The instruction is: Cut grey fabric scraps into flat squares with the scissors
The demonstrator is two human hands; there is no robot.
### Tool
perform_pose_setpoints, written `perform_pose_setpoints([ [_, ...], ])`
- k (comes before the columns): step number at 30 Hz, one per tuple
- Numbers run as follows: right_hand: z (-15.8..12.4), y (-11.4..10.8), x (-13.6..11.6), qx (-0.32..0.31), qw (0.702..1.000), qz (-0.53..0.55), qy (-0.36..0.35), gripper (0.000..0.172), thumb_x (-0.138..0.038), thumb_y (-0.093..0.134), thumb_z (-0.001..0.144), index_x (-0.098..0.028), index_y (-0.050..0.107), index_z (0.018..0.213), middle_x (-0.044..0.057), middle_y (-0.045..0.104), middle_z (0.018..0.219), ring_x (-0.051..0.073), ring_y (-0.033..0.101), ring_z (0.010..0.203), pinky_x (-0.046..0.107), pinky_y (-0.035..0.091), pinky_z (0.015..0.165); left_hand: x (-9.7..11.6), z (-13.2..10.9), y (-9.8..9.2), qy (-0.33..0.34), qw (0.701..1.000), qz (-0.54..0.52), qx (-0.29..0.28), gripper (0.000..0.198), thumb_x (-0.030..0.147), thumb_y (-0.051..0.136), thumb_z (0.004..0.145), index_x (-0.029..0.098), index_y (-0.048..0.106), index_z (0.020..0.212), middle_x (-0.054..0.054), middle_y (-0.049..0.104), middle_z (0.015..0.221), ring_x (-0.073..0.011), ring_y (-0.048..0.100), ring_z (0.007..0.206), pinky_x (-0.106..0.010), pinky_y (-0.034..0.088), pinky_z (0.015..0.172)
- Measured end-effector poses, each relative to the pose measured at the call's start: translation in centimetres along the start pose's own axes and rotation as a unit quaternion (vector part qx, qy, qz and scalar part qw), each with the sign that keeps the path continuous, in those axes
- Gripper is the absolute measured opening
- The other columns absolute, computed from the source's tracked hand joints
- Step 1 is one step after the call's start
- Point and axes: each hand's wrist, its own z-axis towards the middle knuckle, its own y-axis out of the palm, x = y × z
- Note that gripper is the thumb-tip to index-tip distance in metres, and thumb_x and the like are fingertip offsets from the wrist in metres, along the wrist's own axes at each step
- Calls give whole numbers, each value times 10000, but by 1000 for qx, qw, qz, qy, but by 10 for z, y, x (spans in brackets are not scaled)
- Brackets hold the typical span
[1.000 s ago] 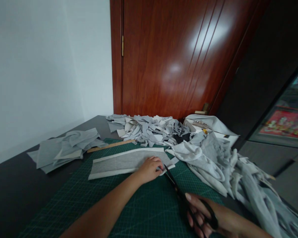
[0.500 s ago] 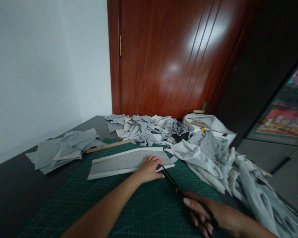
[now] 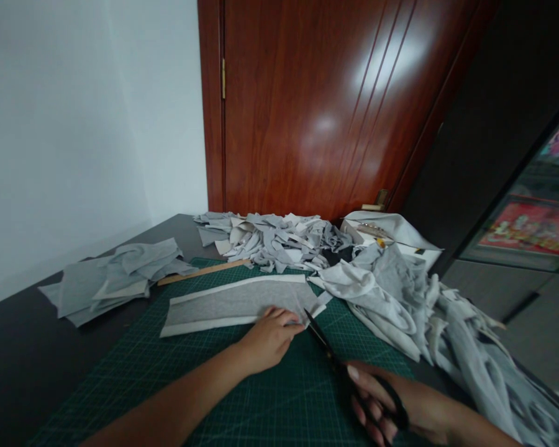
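A long grey fabric piece (image 3: 233,302) with pale edges lies flat on the green cutting mat (image 3: 279,397). My left hand (image 3: 272,335) is at its near edge toward the right end, fingers and thumb closed on the cloth there. In my right hand (image 3: 375,397) are black scissors (image 3: 326,347), with fingers through the handles. Their tips point away from me and lie over the fabric's right end, just right of my left fingertips. How far the blades are apart is hard to see.
Grey cut pieces (image 3: 116,279) are stacked at the left. A wooden ruler (image 3: 205,272) lies beyond the fabric. Behind it is a heap of scraps (image 3: 279,242). Crumpled grey cloth (image 3: 382,298) runs along the right side, with a white box (image 3: 419,253) behind it.
My left hand has drawn back toward me, from lying over the cloth to its near edge. The scissors have shifted slightly, their tips now clear of my left fingers.
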Motion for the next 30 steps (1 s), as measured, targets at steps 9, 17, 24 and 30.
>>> perform_pose_setpoints([
  [9, -2, 0, -20, 17, 996, -87, 30, 633, -814, 475, 737, -191, 453, 851, -57, 563, 647, 51, 533, 404, 146, 362, 365, 5, -2, -3, -8, 1000, 21, -6, 477, 75, 488, 847, 272, 580, 1271, -67, 570, 1195, -243, 500, 1109, -438, 376, 999],
  [17, 7, -4, -12, 53, 990, -133, 13, 598, -796, 460, 767, -198, 457, 780, -90, 481, 478, 63, 476, 349, 149, 310, 329, 7, -2, -5, -18, 1000, 11, -5, 511, 47, 486, 815, 266, 587, 1266, -63, 568, 1168, -240, 495, 1102, -428, 383, 1009],
  [24, 10, 6, -2, 80, 995, -65, -6, 598, -791, 500, 748, -196, 455, 718, -97, 433, 487, 48, 410, 328, 161, 360, 321, 6, -1, -4, -24, 1000, 10, -9, 513, 50, 489, 819, 272, 586, 1271, -59, 572, 1158, -243, 496, 1101, -427, 388, 1000],
  [30, 10, 21, 0, 93, 995, 6, -19, 591, -773, 597, 688, -206, 435, 729, -104, 411, 548, 27, 342, 357, 157, 373, 323, 6, -2, -4, -22, 1000, 0, -1, 493, 42, 479, 828, 270, 600, 1247, -57, 576, 1148, -237, 502, 1082, -428, 392, 989],
])
